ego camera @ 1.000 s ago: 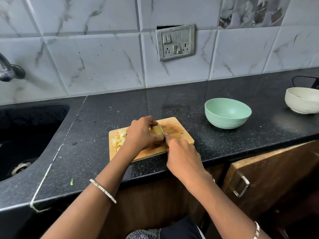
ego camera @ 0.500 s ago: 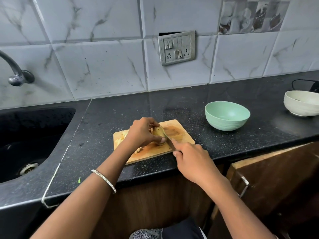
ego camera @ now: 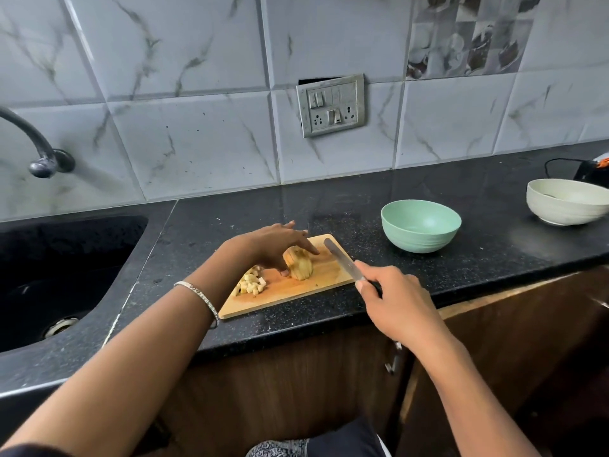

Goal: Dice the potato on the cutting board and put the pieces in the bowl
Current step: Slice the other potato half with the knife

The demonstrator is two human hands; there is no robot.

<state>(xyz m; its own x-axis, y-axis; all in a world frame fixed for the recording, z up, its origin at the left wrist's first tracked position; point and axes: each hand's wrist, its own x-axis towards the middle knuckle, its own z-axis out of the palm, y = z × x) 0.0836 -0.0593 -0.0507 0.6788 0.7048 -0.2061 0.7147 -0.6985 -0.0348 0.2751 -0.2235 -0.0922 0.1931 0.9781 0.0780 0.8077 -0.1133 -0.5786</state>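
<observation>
Potato (ego camera: 298, 267): sitting near the middle of the board (ego camera: 296, 293), rounded and pale yellow, showing parallel cut lines across its face while holding together as one lump.

Left hand (ego camera: 268, 247): reaching in over the board's far left side, laying straight fingers across the potato's top, touching rather than clenching, and wearing a thin metal bangle (ego camera: 197, 293) at the wrist.

Right hand (ego camera: 400, 301): hovering just off the board's near right corner, curling tightly round the dark handle of the knife (ego camera: 341, 262), and angling the flat steel blade over the board's right edge, apart from the potato.

Cubes (ego camera: 252, 283): lying heaped on the board's left part, small, blocky and pale.

Board: lying flat on the speckled, glossy black counter (ego camera: 329, 209), rectangular, light wood, round-cornered.

Bowl (ego camera: 420, 225): standing right of the board and a little beyond it, round, matte mint green, faintly ribbed low on its wall.

White bowl (ego camera: 566, 201): standing well right of the board, ridged likewise.

Sink (ego camera: 49, 265): lying left of the board, black and grainy.
</observation>
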